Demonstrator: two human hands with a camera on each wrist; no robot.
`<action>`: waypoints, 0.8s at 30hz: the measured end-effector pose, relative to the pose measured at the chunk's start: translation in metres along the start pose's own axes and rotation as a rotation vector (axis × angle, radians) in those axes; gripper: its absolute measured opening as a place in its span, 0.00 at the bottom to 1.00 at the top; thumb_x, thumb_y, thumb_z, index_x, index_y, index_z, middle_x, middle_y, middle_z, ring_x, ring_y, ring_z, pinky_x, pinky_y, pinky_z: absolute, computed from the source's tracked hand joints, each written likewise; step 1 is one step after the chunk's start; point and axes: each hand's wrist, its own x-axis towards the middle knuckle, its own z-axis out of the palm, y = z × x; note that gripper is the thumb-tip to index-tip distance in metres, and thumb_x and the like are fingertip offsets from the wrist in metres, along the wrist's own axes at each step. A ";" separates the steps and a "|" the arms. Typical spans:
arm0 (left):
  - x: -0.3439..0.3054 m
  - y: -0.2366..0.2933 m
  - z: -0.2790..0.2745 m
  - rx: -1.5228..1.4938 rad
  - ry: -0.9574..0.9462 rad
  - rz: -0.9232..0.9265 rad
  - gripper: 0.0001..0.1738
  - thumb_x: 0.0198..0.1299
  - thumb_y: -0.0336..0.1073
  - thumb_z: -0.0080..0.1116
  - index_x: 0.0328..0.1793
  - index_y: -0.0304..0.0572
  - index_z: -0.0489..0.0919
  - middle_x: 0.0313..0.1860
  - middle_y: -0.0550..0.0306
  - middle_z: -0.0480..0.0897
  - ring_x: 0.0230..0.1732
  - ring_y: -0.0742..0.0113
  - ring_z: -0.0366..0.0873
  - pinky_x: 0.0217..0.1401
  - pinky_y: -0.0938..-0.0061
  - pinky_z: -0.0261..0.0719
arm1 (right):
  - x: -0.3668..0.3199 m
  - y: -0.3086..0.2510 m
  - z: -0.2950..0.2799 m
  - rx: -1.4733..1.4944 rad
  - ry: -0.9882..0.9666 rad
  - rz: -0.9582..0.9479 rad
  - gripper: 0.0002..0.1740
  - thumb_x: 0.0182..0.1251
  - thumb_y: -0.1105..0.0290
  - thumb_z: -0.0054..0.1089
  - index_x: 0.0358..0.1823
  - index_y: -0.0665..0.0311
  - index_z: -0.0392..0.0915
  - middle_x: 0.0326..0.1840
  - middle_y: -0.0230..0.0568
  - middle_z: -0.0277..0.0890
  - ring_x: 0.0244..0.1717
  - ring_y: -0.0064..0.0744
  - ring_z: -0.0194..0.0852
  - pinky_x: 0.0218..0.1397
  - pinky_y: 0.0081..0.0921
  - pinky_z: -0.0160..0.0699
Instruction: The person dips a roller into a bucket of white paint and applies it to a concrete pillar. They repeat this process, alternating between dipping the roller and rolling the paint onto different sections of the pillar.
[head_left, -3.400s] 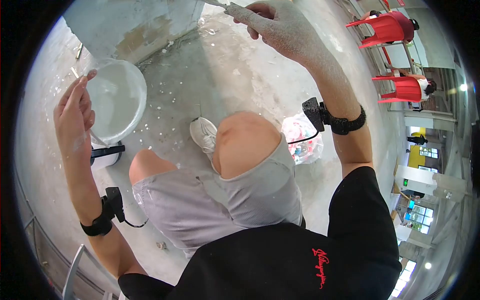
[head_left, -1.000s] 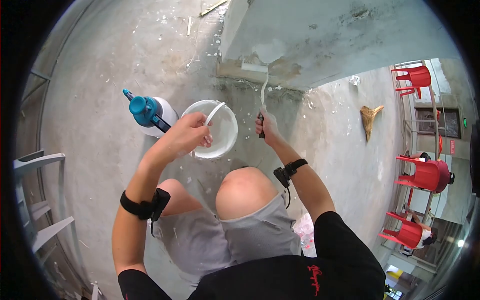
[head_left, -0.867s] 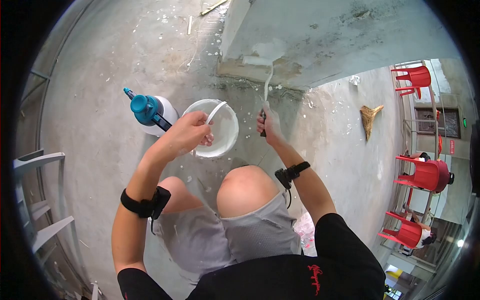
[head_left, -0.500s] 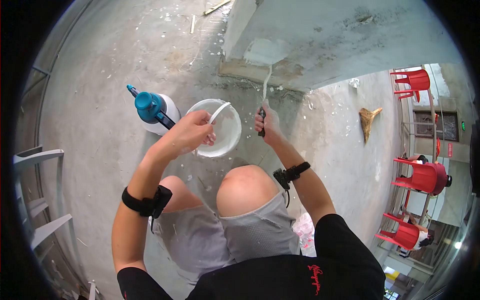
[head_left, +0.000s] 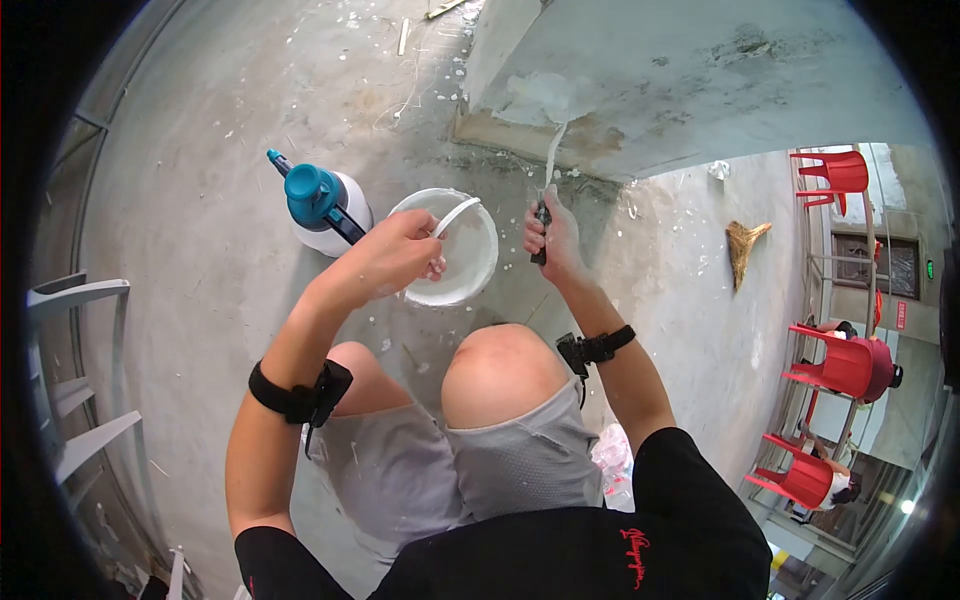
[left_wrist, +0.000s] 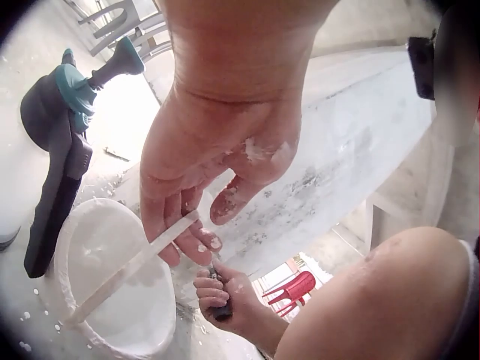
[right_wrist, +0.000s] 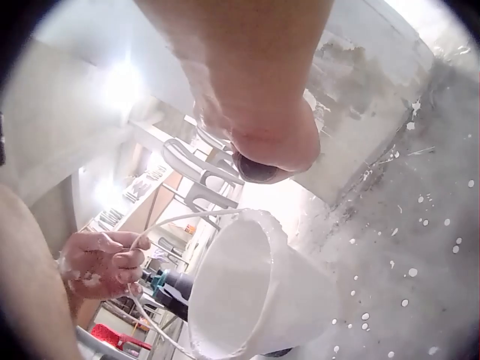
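Scraper (head_left: 553, 160) is at my right hand's 12 o'clock, blade up at the foot of the grey wall (head_left: 680, 80). Head-on it's just a thin, white-smeared strip, so can't make out its shape or whether it's touching, and from my right wrist the blade is hidden altogether. Right hand (head_left: 558, 235) is wrapped snugly round the dark grip. Left hand (head_left: 400, 255), fingers curled, has hold of the bucket handle (left_wrist: 135, 266), with white gunk on the thumb. Bucket (right_wrist: 304, 289) sits at 9 o'clock from the right hand, pretty narrow gap between; the inside's so white I can't tell how full it is. Bottle with the teal top (head_left: 318, 200) is just beside that, toward 10, and my bare knee (head_left: 503, 375) crowds in at 5. Heading out to 3 from my right hand, a wide stretch of floor (head_left: 660, 290) runs to some brown wedge thing (head_left: 742, 248), no clue what. Plastic bag (head_left: 614, 455), near 6, is half hidden by my sleeve. Red chairs (head_left: 835, 362) at 3 to 5, grey chair (head_left: 95, 292) cut off at far left, 9ish.
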 end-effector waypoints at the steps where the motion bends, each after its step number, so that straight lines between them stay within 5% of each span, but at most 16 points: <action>1: 0.000 0.000 0.000 0.001 -0.002 -0.001 0.13 0.59 0.27 0.46 0.48 0.28 0.74 0.33 0.54 0.81 0.35 0.69 0.80 0.41 0.76 0.77 | 0.000 0.000 0.000 0.001 0.002 0.033 0.24 0.74 0.42 0.43 0.34 0.57 0.65 0.17 0.24 0.55 0.12 0.16 0.47 0.14 0.18 0.49; 7: 0.000 0.002 0.002 -0.016 0.014 0.013 0.12 0.57 0.28 0.45 0.41 0.25 0.75 0.32 0.49 0.81 0.34 0.66 0.81 0.41 0.73 0.78 | 0.043 0.032 -0.015 0.001 0.045 0.200 0.25 0.74 0.43 0.45 0.31 0.57 0.65 0.16 0.24 0.55 0.11 0.17 0.48 0.13 0.19 0.50; 9: 0.002 -0.001 0.002 -0.025 0.000 -0.007 0.13 0.60 0.27 0.48 0.48 0.27 0.75 0.33 0.54 0.81 0.35 0.69 0.80 0.41 0.76 0.78 | 0.050 0.038 -0.009 0.004 0.070 0.205 0.23 0.74 0.45 0.44 0.31 0.57 0.65 0.17 0.24 0.55 0.11 0.16 0.47 0.13 0.18 0.49; 24: -0.001 -0.002 0.005 0.003 -0.014 -0.028 0.13 0.60 0.27 0.46 0.49 0.29 0.74 0.33 0.55 0.81 0.36 0.69 0.80 0.42 0.76 0.78 | 0.061 0.035 0.012 0.044 0.062 0.263 0.21 0.76 0.49 0.43 0.32 0.57 0.64 0.18 0.23 0.56 0.12 0.15 0.48 0.14 0.17 0.51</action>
